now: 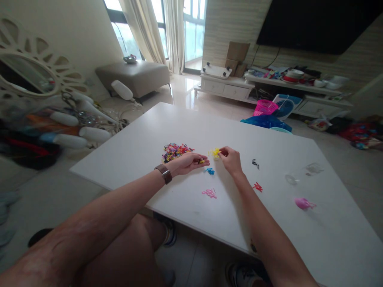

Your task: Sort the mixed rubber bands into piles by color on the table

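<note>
**Bright Colours, Close Quarters**

We see the left hand (189, 162) turned palm up, fingers extended, a few yellow and dark bits (201, 161) resting in it, just beside the mixed heap (176, 151) on the white surface (191, 119). The right hand (231, 159) is at the yellow pile (214, 152), thumb and fingertips drawn together; whether a bit is pinched between them, we cannot tell. The blue pile (211, 171) lies on our side of the hands, the pink pile (210, 193) nearer still; the black pile (255, 163) and red pile (257, 187) lie off to the right.

The bits, by our judgement, are very light, soft and bendy, hard to break but quick to tangle or slide on the smooth surface. A fingertip pinch at one end of a single bit looks the surest hold.

We can read no brand, label or lettering anywhere, neither on the brown strap (164, 173) at the left wrist nor on the dark TV (314, 24).
</note>
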Motion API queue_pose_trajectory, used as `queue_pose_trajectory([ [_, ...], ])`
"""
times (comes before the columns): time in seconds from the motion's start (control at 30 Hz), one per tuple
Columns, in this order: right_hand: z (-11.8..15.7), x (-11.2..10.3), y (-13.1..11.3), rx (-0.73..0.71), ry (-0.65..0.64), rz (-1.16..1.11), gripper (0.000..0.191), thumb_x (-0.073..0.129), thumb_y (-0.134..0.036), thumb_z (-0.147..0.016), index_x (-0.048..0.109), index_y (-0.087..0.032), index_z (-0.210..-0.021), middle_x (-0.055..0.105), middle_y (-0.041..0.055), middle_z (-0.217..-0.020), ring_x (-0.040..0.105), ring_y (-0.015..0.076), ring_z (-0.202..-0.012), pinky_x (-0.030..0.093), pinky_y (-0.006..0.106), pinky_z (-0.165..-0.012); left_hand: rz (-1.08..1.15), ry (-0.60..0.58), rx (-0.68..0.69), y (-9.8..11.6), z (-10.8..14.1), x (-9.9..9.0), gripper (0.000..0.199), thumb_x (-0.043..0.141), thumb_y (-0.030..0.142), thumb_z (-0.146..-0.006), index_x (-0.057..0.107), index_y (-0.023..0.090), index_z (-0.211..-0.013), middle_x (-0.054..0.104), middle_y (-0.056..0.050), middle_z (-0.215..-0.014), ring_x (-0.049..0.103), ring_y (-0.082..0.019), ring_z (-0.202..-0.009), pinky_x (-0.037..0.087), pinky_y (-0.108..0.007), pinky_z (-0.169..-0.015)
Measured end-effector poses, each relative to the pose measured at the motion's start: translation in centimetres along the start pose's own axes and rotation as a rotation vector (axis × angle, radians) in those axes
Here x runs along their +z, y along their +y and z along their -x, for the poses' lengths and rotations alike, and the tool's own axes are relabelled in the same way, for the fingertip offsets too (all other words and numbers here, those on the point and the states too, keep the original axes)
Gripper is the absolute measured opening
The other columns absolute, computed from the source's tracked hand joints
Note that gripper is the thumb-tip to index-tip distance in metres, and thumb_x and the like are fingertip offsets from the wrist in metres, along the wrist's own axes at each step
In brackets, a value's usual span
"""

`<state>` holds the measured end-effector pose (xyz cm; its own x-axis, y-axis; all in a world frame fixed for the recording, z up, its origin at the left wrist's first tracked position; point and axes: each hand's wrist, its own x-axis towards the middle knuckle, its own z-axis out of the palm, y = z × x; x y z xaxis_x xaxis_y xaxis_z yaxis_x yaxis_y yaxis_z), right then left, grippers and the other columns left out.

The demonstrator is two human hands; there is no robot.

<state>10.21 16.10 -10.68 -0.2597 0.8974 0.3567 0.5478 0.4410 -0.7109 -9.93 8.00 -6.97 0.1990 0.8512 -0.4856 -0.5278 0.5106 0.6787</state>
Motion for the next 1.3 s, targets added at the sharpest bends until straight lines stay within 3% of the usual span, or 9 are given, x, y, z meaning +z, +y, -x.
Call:
queue_pose_trajectory([
  [0.13,-1.7,0.8,0.9,-0.057,0.014,0.149,0.013,0.062,-0.026,-0.084,0.070,-0.017,-0.079,0.069,0.0058,-0.080,0.059,0.0161,-0.066,0.046,0.031,-0.071,0.045,0.001,0.012,0.0,-0.1,-0.4,0.018,0.050,-0.002,-0.088,0.068,0.001,-0.087,0.071,-0.023,-0.101,0.073,-0.025,-0.099,0.057,-0.031,-0.097],
  [0.27,0.0,1.5,-0.7,-0.159,0.114,0.067,0.016,0.061,-0.029,-0.089,0.069,-0.017,-0.083,0.066,0.0063,-0.084,0.058,0.0161,-0.069,0.046,0.031,-0.070,0.073,0.017,0.045,-0.1,-0.4,-0.5,0.017,0.051,-0.003,-0.087,0.068,0.001,-0.086,0.072,-0.022,-0.097,0.073,-0.024,-0.097,0.057,-0.032,-0.097],
  [0.47,3.2,2.7,-2.3,-0.345,-0.093,-0.208,0.015,0.069,-0.031,-0.087,0.072,-0.021,-0.097,0.066,0.0045,-0.088,0.061,0.0160,-0.076,0.046,0.027,-0.060,0.021,0.020,0.084,-0.2,-0.6,0.0,0.027,0.044,-0.006,-0.088,0.070,0.001,-0.090,0.072,-0.019,-0.094,0.071,-0.015,-0.081,0.058,-0.025,-0.086],
  [0.67,3.7,3.2,-2.1,-0.321,-0.084,-0.225,0.011,0.067,-0.029,-0.090,0.075,-0.022,-0.091,0.067,0.0047,-0.085,0.061,0.0161,-0.076,0.049,0.028,-0.062,-0.002,0.065,0.072,-0.5,-1.0,0.4,0.025,0.046,-0.005,-0.088,0.070,0.001,-0.091,0.071,-0.017,-0.087,0.069,-0.014,-0.076,0.058,-0.021,-0.076],
  [1.03,3.8,1.6,-3.1,-0.364,0.020,-0.224,0.011,0.064,-0.028,-0.089,0.072,-0.021,-0.086,0.065,0.0031,-0.082,0.058,0.0138,-0.068,0.050,0.028,-0.064,0.045,0.100,0.089,-0.1,-0.6,0.6,0.022,0.045,-0.005,-0.089,0.066,0.002,-0.091,0.071,-0.018,-0.089,0.073,-0.016,-0.083,0.058,-0.024,-0.084],
  [1.17,2.5,1.7,-1.6,-0.238,0.180,-0.097,0.016,0.060,-0.030,-0.091,0.069,-0.019,-0.084,0.061,0.0030,-0.078,0.056,0.0145,-0.066,0.049,0.030,-0.066,0.061,0.100,0.079,-0.1,-0.6,0.4,0.022,0.045,-0.007,-0.087,0.065,0.002,-0.089,0.072,-0.022,-0.093,0.074,-0.020,-0.090,0.058,-0.027,-0.090],
  [1.3,1.1,2.7,0.8,-0.087,0.169,0.079,0.022,0.057,-0.032,-0.092,0.070,-0.015,-0.085,0.062,0.0061,-0.082,0.056,0.0169,-0.067,0.048,0.033,-0.069,0.062,0.095,0.066,-0.4,-0.7,0.1,0.024,0.045,-0.008,-0.085,0.066,0.002,-0.089,0.072,-0.023,-0.096,0.074,-0.021,-0.094,0.057,-0.028,-0.092],
])
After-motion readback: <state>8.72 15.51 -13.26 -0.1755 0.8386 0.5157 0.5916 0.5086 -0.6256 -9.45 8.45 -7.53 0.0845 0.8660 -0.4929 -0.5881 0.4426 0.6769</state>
